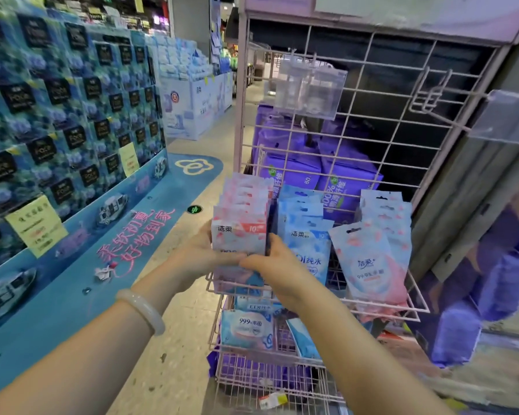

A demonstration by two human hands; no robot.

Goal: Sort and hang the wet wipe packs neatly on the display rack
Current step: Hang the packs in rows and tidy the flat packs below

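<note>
A pink wire display rack stands in front of me. Three rows of wet wipe packs hang on it: pink-and-white packs at the left, blue packs in the middle, pink-and-blue packs at the right. My left hand grips the left side of the front pink-and-white pack. My right hand holds that pack's lower right edge. My fingertips meet under the pack.
Two bare hooks with clear price tag holders stick out higher up. Loose wipe packs lie in the wire basket below. Purple packs are stacked behind the grid. A blue tissue display fills the left.
</note>
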